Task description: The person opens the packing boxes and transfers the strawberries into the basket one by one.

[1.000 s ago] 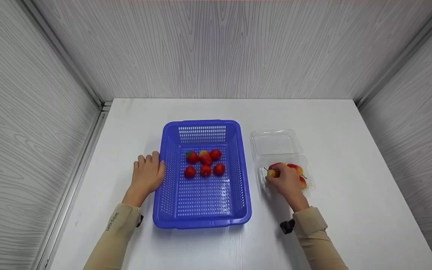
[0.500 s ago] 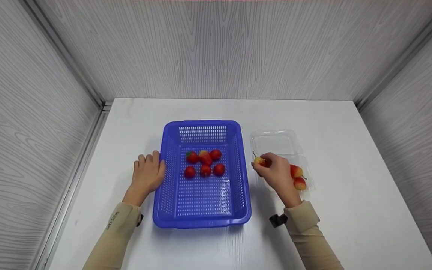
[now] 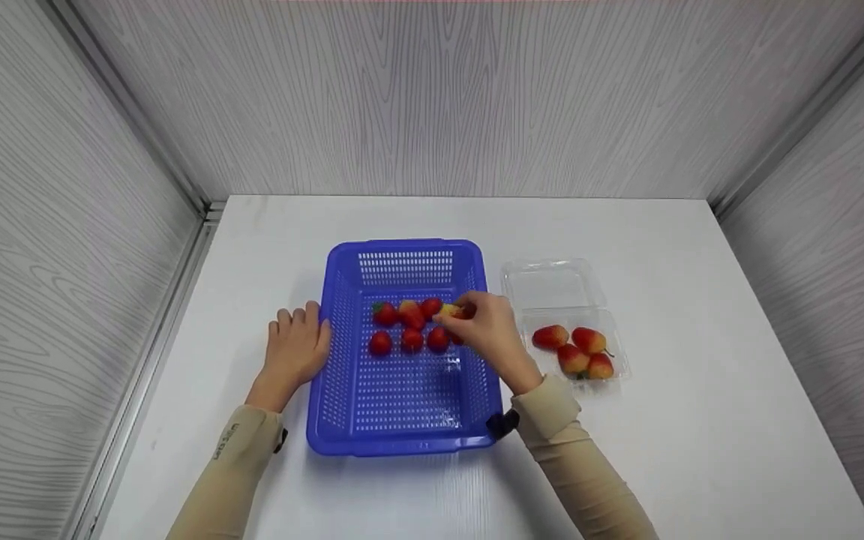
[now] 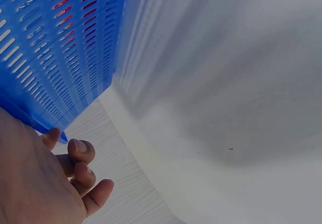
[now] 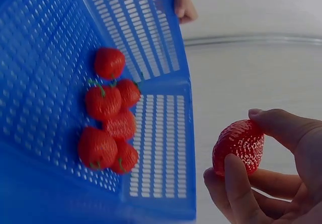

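Observation:
My right hand [image 3: 493, 334] pinches a red and yellow strawberry [image 5: 240, 146] between thumb and fingers, above the right side of the blue perforated basket [image 3: 402, 401]. In the right wrist view, the thumb and fingertips press on the fruit from opposite sides. Several red strawberries [image 3: 411, 340] lie in two rows on the basket floor. My left hand [image 3: 295, 345] rests against the left rim, thumb side to the basket, fingers loosely bent. The left wrist view shows those fingers [image 4: 95, 194] holding nothing. To the right, several red-yellow strawberries [image 3: 550, 337] sit in a clear plastic box [image 3: 616, 330].
The clear box's hinged lid [image 3: 548, 287] lies folded back on the white table [image 3: 702, 360]. Grey wood-grain panels [image 3: 432, 97] close off the back and both sides. The basket's raised walls stand between my two hands.
My right hand has lifted a strawberry from the clear box and carried it left, over the basket. The left hand and the basket stay in place.

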Tool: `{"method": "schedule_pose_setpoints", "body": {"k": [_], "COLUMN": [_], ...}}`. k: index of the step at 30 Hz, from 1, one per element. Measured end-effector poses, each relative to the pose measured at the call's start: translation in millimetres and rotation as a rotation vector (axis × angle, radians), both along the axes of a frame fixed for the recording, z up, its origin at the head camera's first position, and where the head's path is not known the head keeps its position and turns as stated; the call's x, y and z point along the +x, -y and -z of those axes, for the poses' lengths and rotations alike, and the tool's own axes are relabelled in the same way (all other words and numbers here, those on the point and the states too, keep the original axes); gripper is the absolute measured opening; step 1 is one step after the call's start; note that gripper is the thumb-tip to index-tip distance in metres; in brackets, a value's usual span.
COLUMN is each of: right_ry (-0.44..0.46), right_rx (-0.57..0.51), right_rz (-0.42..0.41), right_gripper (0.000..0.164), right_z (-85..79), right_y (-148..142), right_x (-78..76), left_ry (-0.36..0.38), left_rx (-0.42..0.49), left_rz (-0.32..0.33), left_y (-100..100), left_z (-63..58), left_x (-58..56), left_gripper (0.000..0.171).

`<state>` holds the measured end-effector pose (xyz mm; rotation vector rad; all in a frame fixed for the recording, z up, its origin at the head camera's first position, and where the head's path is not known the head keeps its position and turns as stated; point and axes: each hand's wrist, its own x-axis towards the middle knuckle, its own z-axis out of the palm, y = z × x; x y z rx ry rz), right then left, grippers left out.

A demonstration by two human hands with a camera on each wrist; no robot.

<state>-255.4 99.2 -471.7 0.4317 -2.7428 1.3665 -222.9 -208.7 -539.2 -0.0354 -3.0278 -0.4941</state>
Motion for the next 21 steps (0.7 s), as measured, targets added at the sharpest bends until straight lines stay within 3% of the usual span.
{"method": "schedule_pose_setpoints", "body": {"k": [14, 21], "right_ry": [0.137, 0.174], "right_rx": [0.102, 0.254], "right_rz": [-0.166, -0.202], "right_gripper": [0.030, 0.028], "right_z": [25.8, 31.0], "right_y": [65, 85], "right_x": [-1.8, -3.4], "left_ry": [-0.010, -0.012], "left_rx": [0.000, 0.004], "left_rz": [0.007, 0.009], "left_y": [-2, -1], "left_z": [-2.3, -2.9], "left_x": [-0.1, 0.8], "left_gripper": [0.040, 0.037]}}
